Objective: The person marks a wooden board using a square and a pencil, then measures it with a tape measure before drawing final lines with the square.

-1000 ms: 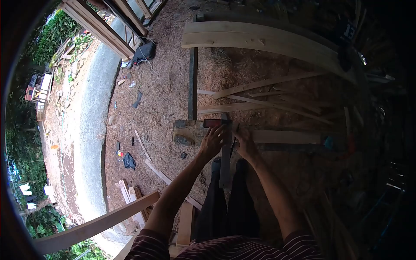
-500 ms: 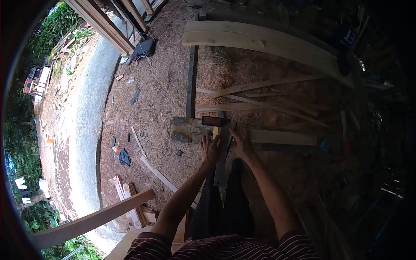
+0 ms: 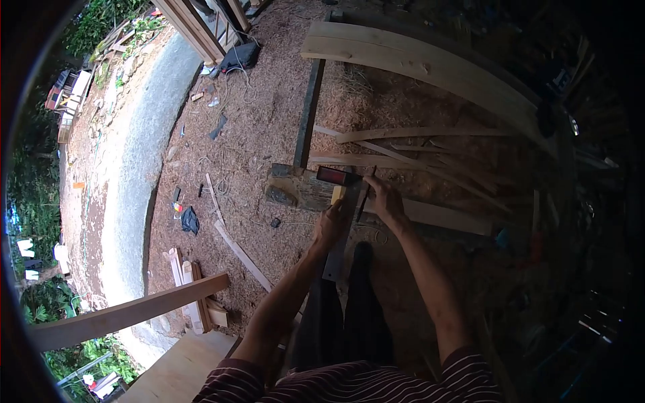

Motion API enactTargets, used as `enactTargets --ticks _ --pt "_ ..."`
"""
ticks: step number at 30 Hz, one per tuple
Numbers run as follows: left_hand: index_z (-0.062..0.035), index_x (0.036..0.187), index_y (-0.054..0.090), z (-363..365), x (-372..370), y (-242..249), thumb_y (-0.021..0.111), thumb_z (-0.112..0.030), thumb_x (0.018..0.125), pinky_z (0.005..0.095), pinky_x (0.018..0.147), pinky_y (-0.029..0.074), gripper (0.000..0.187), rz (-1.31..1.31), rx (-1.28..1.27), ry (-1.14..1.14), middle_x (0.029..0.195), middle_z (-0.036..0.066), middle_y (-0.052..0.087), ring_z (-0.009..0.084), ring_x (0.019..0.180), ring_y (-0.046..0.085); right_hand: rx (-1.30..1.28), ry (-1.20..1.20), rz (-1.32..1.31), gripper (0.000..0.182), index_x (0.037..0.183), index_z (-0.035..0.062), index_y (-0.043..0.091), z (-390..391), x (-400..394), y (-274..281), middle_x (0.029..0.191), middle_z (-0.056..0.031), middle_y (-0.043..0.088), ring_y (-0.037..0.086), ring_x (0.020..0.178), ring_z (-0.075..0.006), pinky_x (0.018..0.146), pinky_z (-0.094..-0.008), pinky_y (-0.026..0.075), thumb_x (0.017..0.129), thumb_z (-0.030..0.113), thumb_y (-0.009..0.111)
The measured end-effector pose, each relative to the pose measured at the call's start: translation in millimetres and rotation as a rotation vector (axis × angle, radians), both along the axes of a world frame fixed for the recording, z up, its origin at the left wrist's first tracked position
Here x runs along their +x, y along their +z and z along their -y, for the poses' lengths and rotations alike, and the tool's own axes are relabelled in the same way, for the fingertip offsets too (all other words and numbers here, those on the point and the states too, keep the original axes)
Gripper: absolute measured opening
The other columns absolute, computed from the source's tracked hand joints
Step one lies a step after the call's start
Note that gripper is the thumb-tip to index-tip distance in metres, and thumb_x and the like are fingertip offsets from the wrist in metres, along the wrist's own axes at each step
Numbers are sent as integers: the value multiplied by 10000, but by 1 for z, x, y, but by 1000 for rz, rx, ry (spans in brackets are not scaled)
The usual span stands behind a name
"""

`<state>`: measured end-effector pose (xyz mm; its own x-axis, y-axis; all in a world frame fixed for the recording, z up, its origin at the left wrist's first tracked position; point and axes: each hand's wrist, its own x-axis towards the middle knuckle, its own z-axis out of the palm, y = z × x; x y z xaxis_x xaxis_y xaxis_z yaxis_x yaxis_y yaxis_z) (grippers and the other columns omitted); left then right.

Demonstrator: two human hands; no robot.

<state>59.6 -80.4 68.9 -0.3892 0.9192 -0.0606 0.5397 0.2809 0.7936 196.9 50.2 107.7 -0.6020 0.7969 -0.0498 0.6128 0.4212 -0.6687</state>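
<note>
My left hand (image 3: 328, 224) is closed round a small yellow block (image 3: 337, 195) beside the upper part of a long flat metal blade (image 3: 338, 255). The blade points down toward my legs. To its right, my right hand (image 3: 385, 200) is closed near a thin dark stick-like object (image 3: 363, 203); its fingertips are too dark to make out fully. A box with a dark red face (image 3: 332, 176) sits just above both hands, at the end of a weathered wooden block (image 3: 309, 191).
A wide plank (image 3: 403, 62) spans the upper right. Thin wood strips (image 3: 430, 132) lie crossed below it. A board (image 3: 437, 215) extends right of my hands. A beam (image 3: 134, 310) and stacked offcuts (image 3: 195, 295) are at lower left, a black bag (image 3: 240, 56) at upper left.
The view has shifted and tilted slightly. My left hand sits a little lower against the yellow block, more of which shows. My right hand is slightly farther from my left.
</note>
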Motion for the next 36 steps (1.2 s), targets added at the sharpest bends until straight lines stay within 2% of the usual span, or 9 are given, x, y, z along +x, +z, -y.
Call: enactTargets --ticks 3,6,8,12,14,24,28,30,36 --pt "-116 1251 561 -1 0 6 687 -118 777 387 607 492 491 -41 -71 1 781 150 655 313 710 654 81 74 -22 469 1246 109 569 -12 -7 -8 1171 -167 622 614 1038 -329 863 -412 515 791 15 636" --pt "-111 1236 570 0 -1 8 687 -126 777 385 603 490 474 6 -30 14 758 141 651 313 692 652 142 62 -47 434 1223 112 594 -19 -14 -23 1090 -162 656 647 959 -320 808 -393 529 802 11 621" --pt "-108 1225 573 -1 -1 5 690 -128 775 388 612 491 466 16 -46 29 783 141 648 315 712 651 -126 53 69 388 1158 100 643 -28 -16 -32 985 -140 688 673 901 -267 767 -367 532 780 13 653" --pt "-96 1183 586 2 1 11 699 -132 764 397 640 494 436 -90 -28 31 885 143 632 321 790 646 -176 83 -108 322 1081 68 682 -43 -13 -57 899 -90 709 685 818 -181 695 -323 535 765 8 693" --pt "-96 1177 591 4 0 4 704 -135 759 397 649 496 435 -80 2 25 917 145 623 323 813 641 -572 -30 -188 299 1048 48 689 -53 -19 -59 896 -56 711 673 763 -126 629 -277 535 755 1 727" --pt "-149 1194 599 3 -1 -5 723 -176 744 396 636 507 467 -64 -122 40 843 119 684 318 761 674 -672 -53 -251 234 997 28 688 -54 -23 -51 854 -51 702 658 715 -108 592 -244 531 769 -9 722" --pt "-155 1193 594 4 0 -4 707 -195 762 415 625 507 448 -44 -61 42 820 151 670 352 756 657 -686 -66 -301 227 1001 24 686 -50 -22 -55 827 -42 700 656 709 -103 596 -239 526 780 -25 702" --pt "-178 1232 587 4 2 -1 705 -183 762 390 626 507 484 -47 -123 56 855 106 690 299 746 677 -683 -63 -331 225 1003 24 686 -49 -22 -53 820 -42 700 656 705 -103 597 -238 525 784 -31 695" --pt "-181 1234 588 2 5 6 690 -184 772 396 636 511 473 -45 -137 72 867 104 694 307 759 677 -620 -61 -297 222 1002 15 683 -48 -24 -54 803 -53 697 656 693 -102 597 -241 527 784 -32 693"
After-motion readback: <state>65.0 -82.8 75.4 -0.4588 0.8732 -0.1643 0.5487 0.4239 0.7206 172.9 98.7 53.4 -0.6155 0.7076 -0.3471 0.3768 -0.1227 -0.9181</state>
